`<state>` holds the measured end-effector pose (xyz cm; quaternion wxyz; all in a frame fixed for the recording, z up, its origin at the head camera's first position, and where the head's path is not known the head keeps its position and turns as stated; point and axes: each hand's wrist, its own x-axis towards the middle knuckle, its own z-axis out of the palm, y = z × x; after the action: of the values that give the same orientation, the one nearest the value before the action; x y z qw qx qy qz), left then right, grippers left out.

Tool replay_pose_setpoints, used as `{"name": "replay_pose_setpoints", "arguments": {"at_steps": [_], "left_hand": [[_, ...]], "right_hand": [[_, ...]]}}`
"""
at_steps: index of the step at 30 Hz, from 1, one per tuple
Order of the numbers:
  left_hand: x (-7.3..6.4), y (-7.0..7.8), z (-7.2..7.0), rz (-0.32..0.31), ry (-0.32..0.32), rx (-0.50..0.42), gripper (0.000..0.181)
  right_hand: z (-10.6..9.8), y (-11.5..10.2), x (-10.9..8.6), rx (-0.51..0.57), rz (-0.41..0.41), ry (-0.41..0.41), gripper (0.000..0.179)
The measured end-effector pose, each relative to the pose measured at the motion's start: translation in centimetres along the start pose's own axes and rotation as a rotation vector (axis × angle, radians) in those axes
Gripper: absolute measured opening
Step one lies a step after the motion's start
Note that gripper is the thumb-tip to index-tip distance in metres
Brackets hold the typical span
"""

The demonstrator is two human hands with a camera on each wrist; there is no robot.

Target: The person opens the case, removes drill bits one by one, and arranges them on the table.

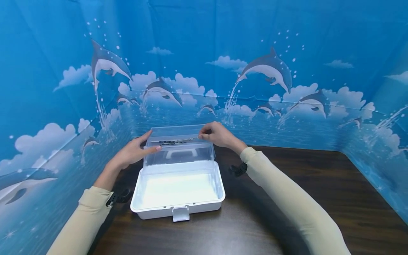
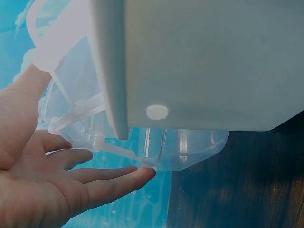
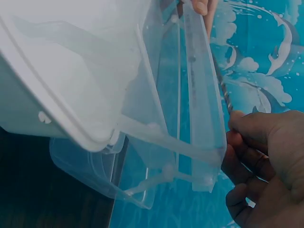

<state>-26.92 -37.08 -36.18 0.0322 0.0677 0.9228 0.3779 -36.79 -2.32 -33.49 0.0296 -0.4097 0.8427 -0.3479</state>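
While the white box (image 1: 177, 198) sat open at lower centre, its clear lid (image 1: 178, 148) raised, the right hand (image 1: 216, 134) pinched one end of a thin metal rod (image 1: 173, 141) over the lid's top edge, and the left hand (image 1: 135, 152) steadied the lid with straight fingers. Judged mid-transfer; lowering it inside would need care. What the rod was stayed unclear.

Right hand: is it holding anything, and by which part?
The right hand pinches a thin twisted metal rod by its right end, over the clear tray of the open white box.
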Motion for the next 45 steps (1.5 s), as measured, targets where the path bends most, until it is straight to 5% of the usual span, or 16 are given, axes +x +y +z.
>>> {"name": "replay_pose_setpoints", "arguments": {"at_steps": [10,21,33,45], "left_hand": [[-0.2,-0.4,0.3,-0.014,0.008,0.027,0.109],[-0.5,-0.6,-0.3,-0.021,0.001,0.038,0.107],[-0.7,-0.2,-0.2,-0.014,-0.014,0.042,0.106],[-0.1,-0.2,0.2,-0.006,-0.017,0.053,0.105]], "right_hand": [[-1.7,1.9,-2.9,0.000,-0.016,0.117,0.019],[-4.2,7.4,-7.8,0.033,0.103,0.252,0.024],[-5.1,13.6,-12.9,0.022,0.256,0.203,0.022],[-4.1,17.3,-14.1,-0.019,0.328,0.136,0.017]]}}
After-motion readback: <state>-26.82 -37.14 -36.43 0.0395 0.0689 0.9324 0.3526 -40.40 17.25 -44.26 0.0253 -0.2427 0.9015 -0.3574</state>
